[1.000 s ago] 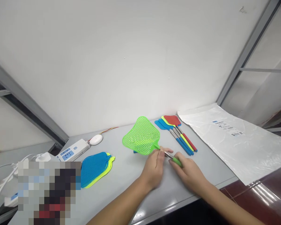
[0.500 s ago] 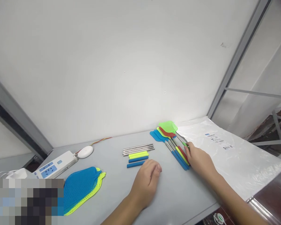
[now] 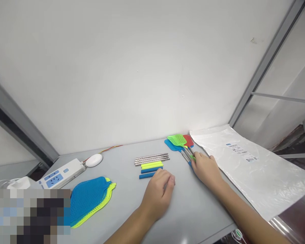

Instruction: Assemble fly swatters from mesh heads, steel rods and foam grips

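My right hand [image 3: 205, 167] is closed around the handle of a green fly swatter [image 3: 177, 139], whose mesh head lies over the pile. Under and beside it are blue fly swatters [image 3: 170, 145] and a red fly swatter [image 3: 189, 140]; my hand hides most of their handles. My left hand [image 3: 159, 193] rests on the table in a loose fist, with nothing showing in it. Just beyond its knuckles lie blue handle tubes [image 3: 146, 176] and yellow handle tubes [image 3: 151, 165]. Several thin metal rods [image 3: 151, 158] lie side by side behind them.
Blue mesh swatter heads [image 3: 90, 196] lie over yellow ones [image 3: 109, 195] on the left of the grey table [image 3: 124, 206]. A white power strip [image 3: 63, 174] and a round white device [image 3: 94, 160] stand behind. A white plastic bag [image 3: 254, 176] covers the right side.
My right hand has moved left and brought the green fly swatter down over the other swatters. My left hand stays closed in nearly the same place. The view has shifted slightly.
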The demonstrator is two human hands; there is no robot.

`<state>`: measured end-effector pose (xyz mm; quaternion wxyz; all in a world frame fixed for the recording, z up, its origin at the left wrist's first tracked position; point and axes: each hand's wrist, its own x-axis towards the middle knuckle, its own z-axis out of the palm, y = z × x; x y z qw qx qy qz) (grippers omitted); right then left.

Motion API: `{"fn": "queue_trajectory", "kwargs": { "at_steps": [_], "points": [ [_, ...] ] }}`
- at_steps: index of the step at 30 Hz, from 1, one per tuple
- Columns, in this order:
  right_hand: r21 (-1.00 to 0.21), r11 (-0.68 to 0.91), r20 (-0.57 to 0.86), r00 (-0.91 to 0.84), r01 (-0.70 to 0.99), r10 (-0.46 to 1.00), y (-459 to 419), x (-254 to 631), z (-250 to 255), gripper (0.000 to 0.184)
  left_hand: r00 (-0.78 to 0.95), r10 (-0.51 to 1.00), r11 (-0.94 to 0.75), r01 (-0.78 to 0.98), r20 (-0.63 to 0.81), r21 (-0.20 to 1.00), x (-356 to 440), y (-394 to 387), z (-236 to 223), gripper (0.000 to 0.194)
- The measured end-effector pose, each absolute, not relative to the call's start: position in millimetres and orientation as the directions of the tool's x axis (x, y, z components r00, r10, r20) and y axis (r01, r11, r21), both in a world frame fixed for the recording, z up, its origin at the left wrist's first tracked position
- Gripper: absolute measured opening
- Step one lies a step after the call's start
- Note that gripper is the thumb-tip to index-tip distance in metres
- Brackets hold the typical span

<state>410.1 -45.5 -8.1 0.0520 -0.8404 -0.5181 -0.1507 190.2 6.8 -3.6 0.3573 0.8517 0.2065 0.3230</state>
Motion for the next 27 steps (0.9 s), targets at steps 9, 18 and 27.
{"fn": "queue_trajectory", "kwargs": {
  "at_steps": [9, 18, 27],
  "points": [
    [0.028, -0.435, 0.406, 0.388, 0.9, 0.827, -49, 413, -5, 0.021, 0.76, 0.442, -0.83, 0.145, 0.476, 0.539, 189, 8, 2, 0.024],
    [0.006, -0.131, 0.463, 0.113, 0.991, 0.879, -39, 385, 9, 0.018, 0.797, 0.375, -0.923, 0.272, 0.473, 0.273, 173, 47, 18, 0.023],
    [0.006, 0.314, 0.387, -0.292, 0.949, 0.874, -6, 310, 3, 0.018, 0.715, 0.6, -0.799, 0.562, 0.359, 0.216, 124, 81, 31, 0.023]
  ]
}}
